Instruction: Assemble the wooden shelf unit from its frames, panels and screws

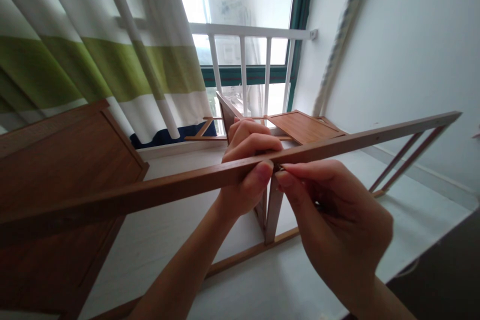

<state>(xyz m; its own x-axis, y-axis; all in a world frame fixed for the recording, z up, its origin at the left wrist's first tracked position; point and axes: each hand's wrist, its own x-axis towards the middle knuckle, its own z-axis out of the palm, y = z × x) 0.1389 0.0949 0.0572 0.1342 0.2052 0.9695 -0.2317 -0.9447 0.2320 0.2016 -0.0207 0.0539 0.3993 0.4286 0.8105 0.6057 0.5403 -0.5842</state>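
Note:
A brown wooden frame lies on its side in front of me, and its long upper rail [180, 182] crosses the view, rising to the right. My left hand [245, 147] is wrapped round the middle of this rail, thumb on the near face and fingers over the far side. Right beside that thumb, my right hand [337, 210] pinches a small metal screw [278, 167] between thumb and forefinger, against the rail's near side. The fingertips mostly hide the screw. Under both hands, an upright crosspiece [274, 210] joins the upper rail to a lower rail [240, 260].
A wooden panel [67, 175] fills the left side. Behind my hands lie another wooden panel [305, 127] and thin frame pieces. A white railing [255, 31] stands before the window, with a striped curtain [142, 65] at left. The pale ledge [315, 270] ends at lower right.

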